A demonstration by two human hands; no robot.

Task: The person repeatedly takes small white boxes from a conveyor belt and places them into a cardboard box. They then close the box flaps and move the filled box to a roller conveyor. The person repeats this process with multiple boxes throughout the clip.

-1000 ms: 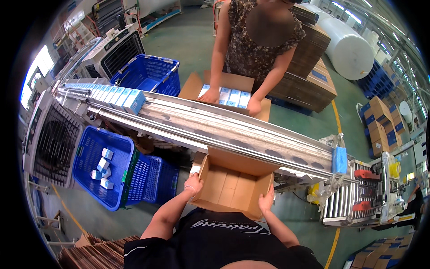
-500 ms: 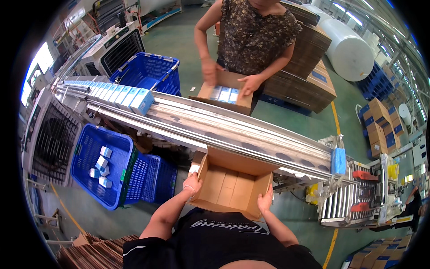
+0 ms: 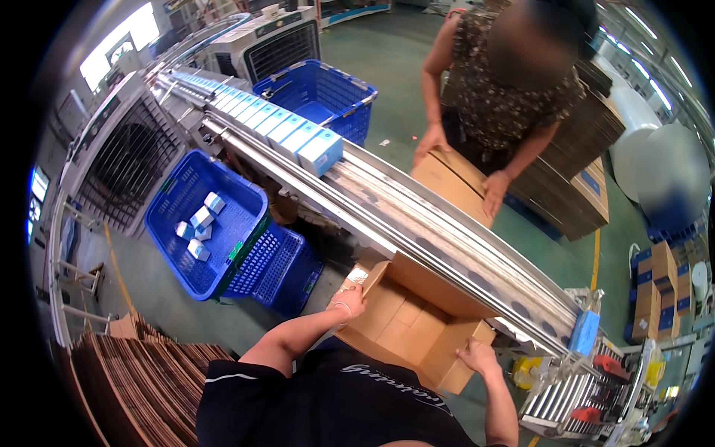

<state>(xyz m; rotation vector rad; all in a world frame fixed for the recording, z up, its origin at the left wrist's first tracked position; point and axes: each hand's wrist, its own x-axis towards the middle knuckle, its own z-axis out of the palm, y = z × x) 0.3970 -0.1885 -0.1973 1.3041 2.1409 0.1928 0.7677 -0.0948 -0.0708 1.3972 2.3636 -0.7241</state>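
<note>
An open cardboard box (image 3: 406, 319) sits in front of me against the near side of the conveyor (image 3: 439, 223). Inside, its bare brown bottom is visible. My left hand (image 3: 348, 299) grips the left end of the box by its flap. At the right end, my right hand (image 3: 477, 356) is closed on the flap's edge. A row of small white-and-blue cartons (image 3: 287, 132) stands on the conveyor, up to the left. Across from me, a co-worker's two hands lie on another cardboard box (image 3: 452, 186), whose top flaps are folded over.
A blue basket (image 3: 242, 257) with several loose cartons stands left of me, another blue basket (image 3: 365, 112) beyond the conveyor. Flattened cardboard (image 3: 134, 380) is stacked at lower left. A light-blue block (image 3: 585, 331) sits at the conveyor's right end, beside a roller table (image 3: 551, 402).
My view has tilted, shifting the scene. My right hand has moved from the box's side onto its right flap. The co-worker's box, open before with cartons showing, now has its flaps folded over.
</note>
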